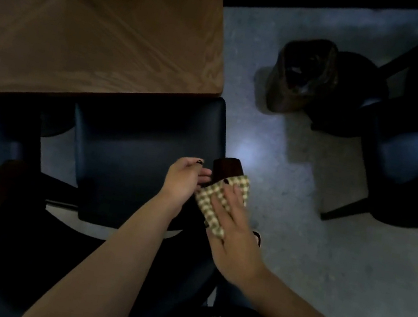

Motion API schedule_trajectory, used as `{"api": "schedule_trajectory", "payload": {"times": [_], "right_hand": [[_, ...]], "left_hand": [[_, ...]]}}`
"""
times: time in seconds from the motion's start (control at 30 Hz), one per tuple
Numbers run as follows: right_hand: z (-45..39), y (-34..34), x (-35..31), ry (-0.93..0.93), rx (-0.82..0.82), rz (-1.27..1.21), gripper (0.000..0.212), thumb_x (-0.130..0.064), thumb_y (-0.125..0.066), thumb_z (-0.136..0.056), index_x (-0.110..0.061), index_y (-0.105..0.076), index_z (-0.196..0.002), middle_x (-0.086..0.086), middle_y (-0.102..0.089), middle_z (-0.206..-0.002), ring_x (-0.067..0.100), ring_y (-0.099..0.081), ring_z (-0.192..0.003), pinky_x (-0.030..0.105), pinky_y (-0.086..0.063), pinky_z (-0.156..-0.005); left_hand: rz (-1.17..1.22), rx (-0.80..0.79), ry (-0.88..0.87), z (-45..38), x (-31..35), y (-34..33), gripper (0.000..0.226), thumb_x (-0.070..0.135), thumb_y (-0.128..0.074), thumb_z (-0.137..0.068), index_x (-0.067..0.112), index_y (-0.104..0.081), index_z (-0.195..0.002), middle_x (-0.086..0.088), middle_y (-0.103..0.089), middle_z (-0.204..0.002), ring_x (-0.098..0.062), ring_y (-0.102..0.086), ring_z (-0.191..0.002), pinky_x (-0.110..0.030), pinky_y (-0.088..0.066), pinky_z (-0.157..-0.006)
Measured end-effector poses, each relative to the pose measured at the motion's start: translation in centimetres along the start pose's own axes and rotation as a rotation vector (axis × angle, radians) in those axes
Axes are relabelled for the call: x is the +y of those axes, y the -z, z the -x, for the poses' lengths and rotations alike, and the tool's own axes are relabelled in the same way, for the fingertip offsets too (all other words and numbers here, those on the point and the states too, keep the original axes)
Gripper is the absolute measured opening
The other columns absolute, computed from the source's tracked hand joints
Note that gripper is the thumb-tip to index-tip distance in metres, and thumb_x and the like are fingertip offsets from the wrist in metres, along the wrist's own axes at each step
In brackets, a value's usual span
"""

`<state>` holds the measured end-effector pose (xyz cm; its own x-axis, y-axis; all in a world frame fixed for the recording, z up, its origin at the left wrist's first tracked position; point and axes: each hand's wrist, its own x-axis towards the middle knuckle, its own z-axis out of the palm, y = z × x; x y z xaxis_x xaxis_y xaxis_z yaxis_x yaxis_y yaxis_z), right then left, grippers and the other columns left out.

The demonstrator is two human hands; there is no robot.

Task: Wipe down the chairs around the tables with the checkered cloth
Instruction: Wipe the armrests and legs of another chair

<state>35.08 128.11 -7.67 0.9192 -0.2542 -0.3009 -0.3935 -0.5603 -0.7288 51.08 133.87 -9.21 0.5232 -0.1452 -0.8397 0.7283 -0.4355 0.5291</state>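
Checkered cloth point(218, 203) lies flat under the right hand point(233, 222), fingers straight, pressing it against the dark wooden chair-back post point(227, 168) at the chair's right edge. Left hand point(184, 179) sits just beside it, fingers loosely curled near the post, though a grip can't be made out. Dark blue chair point(146, 148) is tucked under the wooden bench point(99, 31); lined bin point(302, 74) stands well apart on the floor point(296, 254).

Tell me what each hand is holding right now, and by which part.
The right hand presses the checkered cloth flat against the chair's dark wooden post, fingers straight, no grip. The left hand touches that post beside it, holding nothing.
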Motion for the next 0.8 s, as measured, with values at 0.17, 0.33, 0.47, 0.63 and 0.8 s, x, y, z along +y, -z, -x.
{"api": "schedule_trajectory", "payload": {"times": [0.17, 0.33, 0.47, 0.63, 0.8], "right_hand": [[0.3, 1.7, 0.8, 0.340, -0.147, 0.310, 0.045, -0.036, -0.043, -0.092, -0.010, -0.066, -0.120, 0.010, -0.048, -0.142, 0.030, -0.020, -0.145, 0.049, -0.017, -0.117], [-5.0, 3.4, -0.1, 0.340, -0.410, 0.638, 0.051, -0.034, -0.034, -0.084, -0.015, -0.065, -0.121, -0.001, -0.058, -0.129, 0.024, -0.029, -0.140, 0.039, -0.002, -0.119], [-10.2, 2.3, -1.0, 0.192, -0.500, 0.853, 0.063, -0.045, -0.035, -0.086, -0.011, -0.050, -0.136, 0.007, -0.039, -0.147, 0.026, -0.016, -0.142, 0.039, -0.010, -0.117], [-13.3, 1.5, -0.9, -0.146, -0.567, 0.879, 0.088, -0.053, -0.041, -0.085, -0.009, -0.007, -0.152, 0.018, -0.001, -0.158, 0.041, 0.005, -0.144, 0.052, -0.003, -0.118], [-9.7, 1.6, -1.5, -0.143, -0.368, 0.701, 0.082, -0.050, -0.039, -0.085, -0.008, -0.015, -0.151, 0.015, -0.007, -0.157, 0.041, -0.001, -0.143, 0.052, -0.004, -0.118]], "left_hand": [[0.063, -0.056, 0.096, -1.3, -2.3, -0.1, 0.025, 0.023, -0.044, -0.102, 0.014, -0.058, -0.120, -0.004, -0.070, -0.103, -0.014, -0.068, -0.090, -0.026, -0.051, -0.071], [0.257, -0.056, 0.180, -2.1, -4.3, -0.4, 0.029, 0.025, -0.045, -0.100, 0.009, -0.062, -0.117, -0.009, -0.072, -0.102, -0.021, -0.069, -0.088, -0.028, -0.053, -0.065], [0.543, -0.049, 0.273, -2.6, -6.5, -0.3, 0.041, 0.039, -0.034, -0.104, 0.010, -0.057, -0.121, -0.007, -0.069, -0.104, -0.020, -0.067, -0.092, -0.032, -0.052, -0.070], [0.603, 0.055, 0.304, -2.3, -8.0, -0.6, 0.048, 0.041, -0.029, -0.104, 0.008, -0.053, -0.129, -0.011, -0.065, -0.115, -0.025, -0.062, -0.105, -0.040, -0.046, -0.097], [0.472, -0.008, 0.237, -1.3, -7.5, -2.4, 0.043, 0.034, -0.030, -0.105, 0.011, -0.066, -0.103, -0.013, -0.069, -0.102, -0.022, -0.065, -0.097, -0.032, -0.050, -0.088]]}}
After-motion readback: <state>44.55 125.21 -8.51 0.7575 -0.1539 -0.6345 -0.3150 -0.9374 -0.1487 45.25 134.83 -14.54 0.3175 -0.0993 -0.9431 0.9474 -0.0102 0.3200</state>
